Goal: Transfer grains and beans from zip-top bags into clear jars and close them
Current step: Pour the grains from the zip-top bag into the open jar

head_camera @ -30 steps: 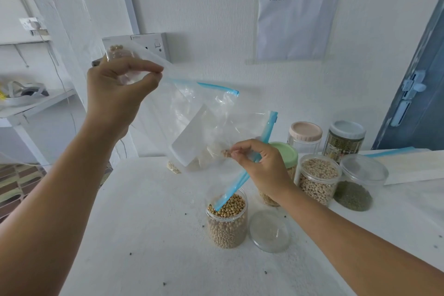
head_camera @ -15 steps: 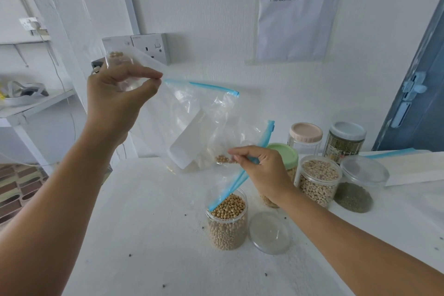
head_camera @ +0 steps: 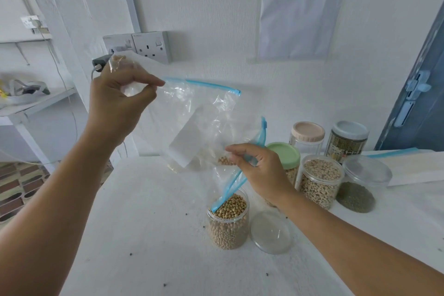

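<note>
Nearest on the white table: a clear lid lying flat, just right of an open jar filled with beans almost to the rim. Dipping into that jar's mouth, the blue zip edge of a clear bag, held tilted above the table. Pinching the bag's lower mouth just above the jar, the right hand, thumb and forefinger closed on the plastic beside a small cluster of beans left inside. Higher and to the left, the left hand, pinching the bag's raised bottom corner (a few beans caught there too). Behind the right hand, a green-lidded jar, then an open jar of pale grain and a lidded tub with dark green contents. Farther back, a pink-lidded jar and a grey-lidded jar. On the wall, a double socket and a printed sheet.
</note>
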